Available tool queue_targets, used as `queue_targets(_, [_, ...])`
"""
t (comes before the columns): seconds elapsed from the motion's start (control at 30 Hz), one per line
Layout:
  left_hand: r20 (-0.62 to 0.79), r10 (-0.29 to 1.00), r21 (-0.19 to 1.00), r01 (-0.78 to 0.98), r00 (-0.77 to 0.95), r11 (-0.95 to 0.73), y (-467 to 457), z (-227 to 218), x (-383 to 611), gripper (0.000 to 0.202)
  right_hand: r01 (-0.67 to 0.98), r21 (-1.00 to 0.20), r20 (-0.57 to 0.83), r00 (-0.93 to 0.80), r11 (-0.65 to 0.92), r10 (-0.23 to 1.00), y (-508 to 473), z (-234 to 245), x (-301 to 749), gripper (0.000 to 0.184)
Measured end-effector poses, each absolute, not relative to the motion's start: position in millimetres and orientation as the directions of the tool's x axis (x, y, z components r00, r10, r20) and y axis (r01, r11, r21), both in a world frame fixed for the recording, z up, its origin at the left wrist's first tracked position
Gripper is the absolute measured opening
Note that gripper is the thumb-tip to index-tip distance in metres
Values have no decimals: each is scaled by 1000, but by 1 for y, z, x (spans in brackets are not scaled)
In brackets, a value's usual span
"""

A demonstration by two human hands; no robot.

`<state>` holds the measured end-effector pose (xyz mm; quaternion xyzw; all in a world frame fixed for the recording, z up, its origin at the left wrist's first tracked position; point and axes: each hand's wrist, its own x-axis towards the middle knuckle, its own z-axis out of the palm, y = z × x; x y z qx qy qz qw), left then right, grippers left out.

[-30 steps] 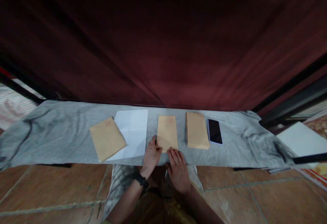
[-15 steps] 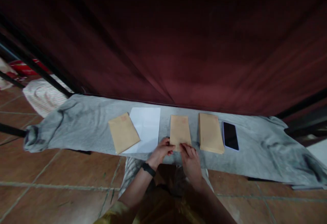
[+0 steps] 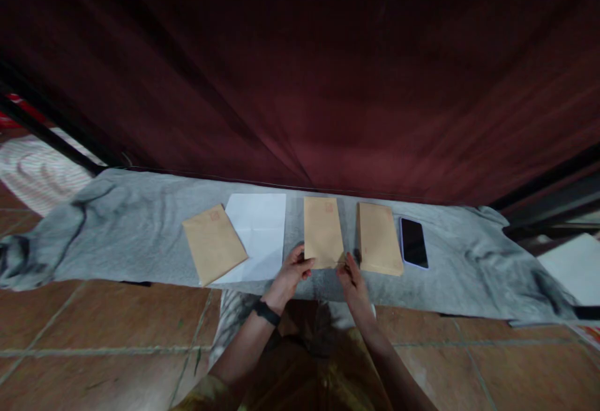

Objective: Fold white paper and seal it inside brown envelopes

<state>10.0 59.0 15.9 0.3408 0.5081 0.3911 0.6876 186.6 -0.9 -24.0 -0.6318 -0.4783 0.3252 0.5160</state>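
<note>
A brown paper envelope [image 3: 322, 230] with a faint red print lies in front of me on the grey cloth. My left hand [image 3: 294, 270] pinches its lower left corner between thumb and fingers. At the lower right corner, my right hand [image 3: 351, 278] has its fingers closed on the envelope's edge. To the right sits a stack of similar brown envelopes [image 3: 380, 237]. On the left another brown envelope [image 3: 214, 242] lies tilted, partly over a white sheet of paper [image 3: 262, 230] with fold creases.
A phone [image 3: 414, 242] with a pale purple case lies right of the stack. The grey cloth [image 3: 140, 223] covers a long narrow bench. Behind it hangs a dark red curtain [image 3: 300, 105]. Black bars [image 3: 548, 173] stand at both sides, above a tiled floor [image 3: 131, 317].
My right hand has shifted from the envelope's bottom edge to its lower right corner. The left hand keeps its hold. The whole view has shifted slightly.
</note>
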Motion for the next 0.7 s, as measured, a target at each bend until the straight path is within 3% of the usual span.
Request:
queue_targets(0.1, [-365,911,902,-171,191,397,57,16,9,62,-78,-990,-135,354,-115,926,6,-21,186,59])
queue_targets(0.23, [-316,927,931,-121,201,344,56,17,9,52,-258,-940,-307,352,-224,884,16,-10,186,52])
queue_targets(0.43, [-357,927,933,101,118,347,56,21,11,28,-200,-945,-310,309,-258,899,17,-6,186,40])
queue_targets(0.57, [-384,919,921,101,88,375,57,22,13,26,-122,-950,-311,280,-287,908,18,-7,188,34])
queue_targets(0.7, [-399,912,916,83,93,392,60,17,12,26,-144,-937,-347,276,-319,896,21,-7,190,36])
